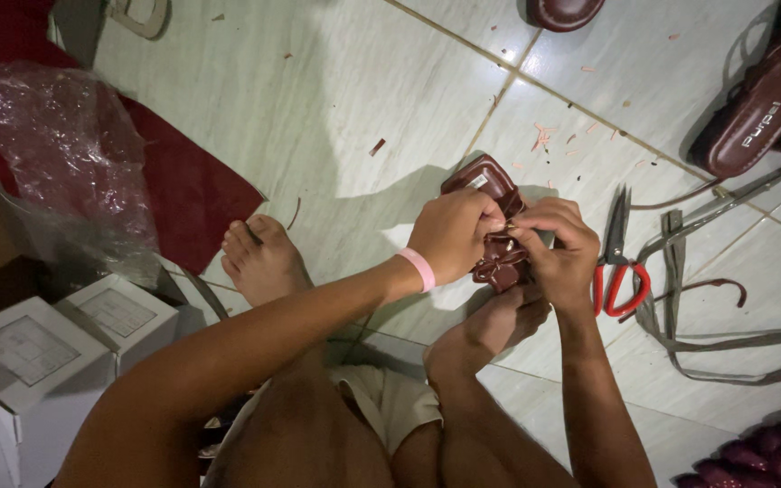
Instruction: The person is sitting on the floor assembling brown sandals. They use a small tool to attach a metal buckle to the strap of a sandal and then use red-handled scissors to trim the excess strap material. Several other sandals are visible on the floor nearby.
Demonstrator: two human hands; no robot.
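A person sitting on a tiled floor (345,108) is gripping a dark red sandal (485,194) with both hands near the floor's middle. The left hand (452,233), a pink wristband (418,267) at its wrist, is clasping the sandal from the side, while the right hand (558,248) is pinching a bow (499,264) on the sandal's strap. Red-handled scissors (618,262) are lying just beside the right hand, next to grey straps (680,298). More dark red sandals (770,90) are resting toward the floor's far right edge; white boxes (38,361) are standing at its near left corner.
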